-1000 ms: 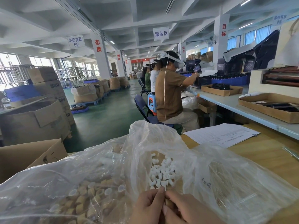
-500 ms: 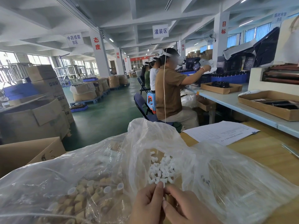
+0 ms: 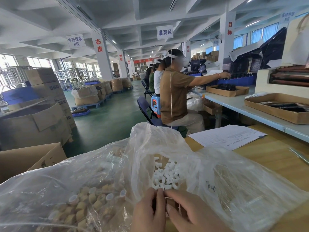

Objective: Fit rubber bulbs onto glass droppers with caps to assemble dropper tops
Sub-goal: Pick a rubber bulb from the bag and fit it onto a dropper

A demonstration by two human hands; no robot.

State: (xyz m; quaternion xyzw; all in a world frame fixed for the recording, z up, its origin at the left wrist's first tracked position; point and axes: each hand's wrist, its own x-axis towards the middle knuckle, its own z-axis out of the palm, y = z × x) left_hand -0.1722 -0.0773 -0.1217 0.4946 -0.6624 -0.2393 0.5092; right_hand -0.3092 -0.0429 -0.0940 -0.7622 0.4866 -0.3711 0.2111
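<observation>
White rubber bulbs (image 3: 164,174), small and flanged, lie heaped inside a crumpled clear plastic bag (image 3: 150,139) on the pale wooden table (image 3: 275,161), just beyond my fingertips; my left hand (image 3: 148,213) and my right hand (image 3: 192,215) sit side by side at the bottom edge of the view, fingers curled, the tips of both pressed together at the near rim of the heap; a small tan piece (image 3: 170,203) shows in the gap between the two hands, but I cannot tell what it is, nor whether either hand grips it; to the left a second clear bag (image 3: 50,190) holds tan cylindrical caps (image 3: 87,203) with white insides, lying every way; to the right more clear plastic film (image 3: 250,190) spreads flat over the table, with only faint thin streaks under it that I cannot make out; a white printed sheet of paper (image 3: 225,136) lies on the table beyond the bags; an open brown cardboard box (image 3: 25,159) stands off to the left; further ahead a person in a brown shirt (image 3: 175,94) sits at a long pale blue bench (image 3: 242,106), one arm reaching forward.
</observation>
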